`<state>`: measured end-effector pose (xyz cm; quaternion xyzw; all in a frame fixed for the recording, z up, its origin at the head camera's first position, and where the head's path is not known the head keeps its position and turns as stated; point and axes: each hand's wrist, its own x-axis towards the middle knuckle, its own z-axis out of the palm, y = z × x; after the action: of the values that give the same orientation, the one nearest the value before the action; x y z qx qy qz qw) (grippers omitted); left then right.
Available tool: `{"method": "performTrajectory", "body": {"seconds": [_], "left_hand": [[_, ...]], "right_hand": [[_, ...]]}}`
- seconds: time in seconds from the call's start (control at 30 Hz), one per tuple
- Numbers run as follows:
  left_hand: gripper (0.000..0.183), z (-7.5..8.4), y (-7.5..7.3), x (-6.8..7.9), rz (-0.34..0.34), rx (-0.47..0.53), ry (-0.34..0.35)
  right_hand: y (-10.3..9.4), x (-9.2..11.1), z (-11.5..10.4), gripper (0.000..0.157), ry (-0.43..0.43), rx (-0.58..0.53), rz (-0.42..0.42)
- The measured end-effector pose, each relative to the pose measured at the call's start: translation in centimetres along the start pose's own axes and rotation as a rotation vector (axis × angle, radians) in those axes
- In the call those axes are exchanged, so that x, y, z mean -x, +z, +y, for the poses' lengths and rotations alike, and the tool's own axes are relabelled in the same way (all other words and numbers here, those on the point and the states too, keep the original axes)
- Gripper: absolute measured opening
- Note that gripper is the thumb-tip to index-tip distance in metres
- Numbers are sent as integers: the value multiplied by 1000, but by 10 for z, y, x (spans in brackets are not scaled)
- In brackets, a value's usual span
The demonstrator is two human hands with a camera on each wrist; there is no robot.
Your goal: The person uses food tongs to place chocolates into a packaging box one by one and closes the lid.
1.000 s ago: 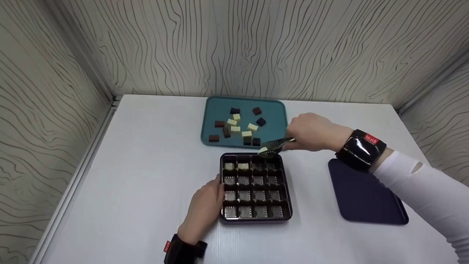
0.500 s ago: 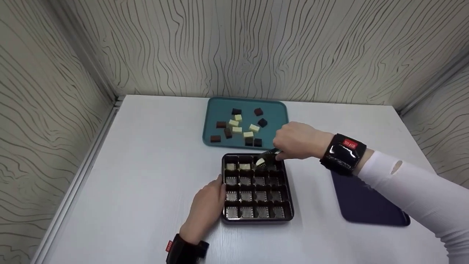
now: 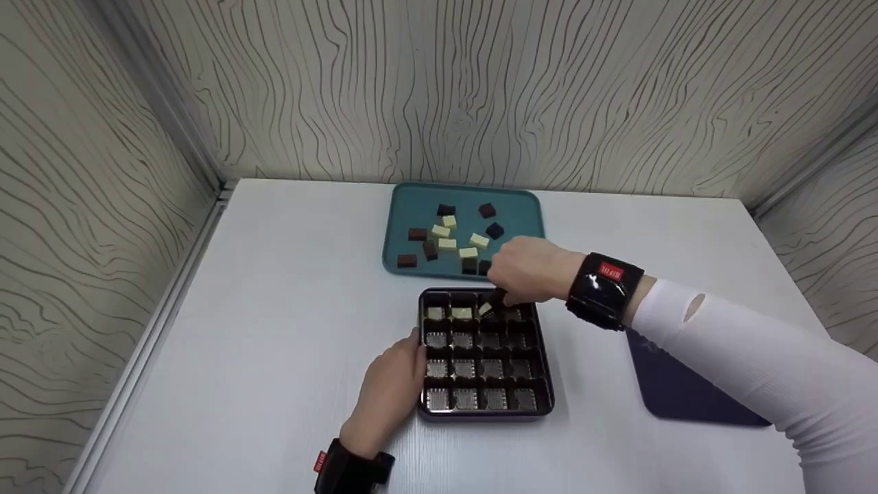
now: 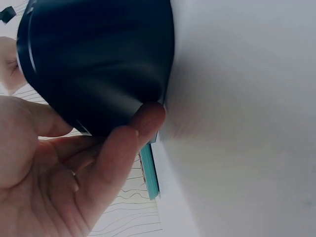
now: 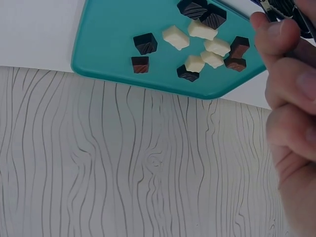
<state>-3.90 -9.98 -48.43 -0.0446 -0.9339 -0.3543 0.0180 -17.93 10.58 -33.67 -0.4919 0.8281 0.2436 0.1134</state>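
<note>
My right hand (image 3: 529, 269) grips dark tongs (image 3: 496, 302) with a white chocolate (image 3: 485, 309) at their tips. The chocolate is at the back row's third compartment from the left. In the right wrist view, curled fingers (image 5: 291, 74) show beside part of the tongs (image 5: 276, 10). The dark divided box (image 3: 480, 417) has white chocolates in its two back-left compartments, one of them a pale block (image 3: 461, 313). My left hand (image 3: 387, 384) rests along its left side; in the left wrist view, loosely bent fingers (image 4: 111, 168) touch the box's wall (image 4: 108, 59).
Behind the box, a teal tray (image 3: 398, 206) holds several white, brown and dark chocolates. A dark purple tray (image 3: 679, 384) lies to the right, partly under my right sleeve (image 3: 741, 336). A wood-patterned wall (image 3: 466, 89) rises behind the white table (image 3: 288, 295).
My right hand has moved left and towards me, bringing the tongs and white chocolate from above the box's back edge down to the third back compartment. My left hand stays beside the box.
</note>
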Motion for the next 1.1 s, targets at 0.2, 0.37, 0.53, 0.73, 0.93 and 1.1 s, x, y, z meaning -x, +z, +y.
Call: {"method": "performTrajectory", "body": {"seconds": [0.2,0.37,0.53,0.73,0.93,1.1], "left_hand": [[41,2,1,0,1,7,1],[41,1,1,-1,2,12,5],[41,1,2,-1,4,13,7],[42,0,2,-1,-4,11,4],[42,0,2,-1,-7,5,3],[41,-1,2,0,4,-9,13]], "right_hand": [[4,-3,-3,32,-2,2,2],[6,-4,-4,33,7,-9,-12],[8,-3,-5,33,0,-5,11],[10,-1,-4,44,3,-2,39],[6,4,-2,48,9,16,53],[3,16,5,52,27,-3,96]]}}
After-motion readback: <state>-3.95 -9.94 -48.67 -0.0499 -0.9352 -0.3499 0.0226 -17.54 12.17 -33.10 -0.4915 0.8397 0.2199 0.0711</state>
